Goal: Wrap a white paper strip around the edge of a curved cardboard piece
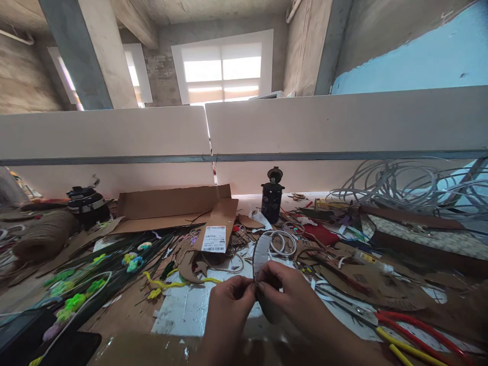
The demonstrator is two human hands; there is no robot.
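A curved, crescent-like grey-white piece with a dark edge [261, 251] stands upright between my hands, its lower end showing below my fingers. My left hand [231, 305] pinches its left edge between thumb and fingertips. Against it, my right hand [284, 292] pinches the same piece from the right, the fingertips of both hands nearly touching. Just behind lie rings of white cord [284, 243]. To the left are a cardboard crescent [188, 267] and a yellow fuzzy stem [168, 284]. My fingers hide the middle of the held piece.
Red-handled scissors [362, 314] lie at the right. A black bottle with its lid up [272, 201] stands behind, beside an opened cardboard box [171, 206]. Green fuzzy flowers [76, 302] lie left, a twine roll [46, 236] farther left, and coiled grey tubing [404, 183] back right.
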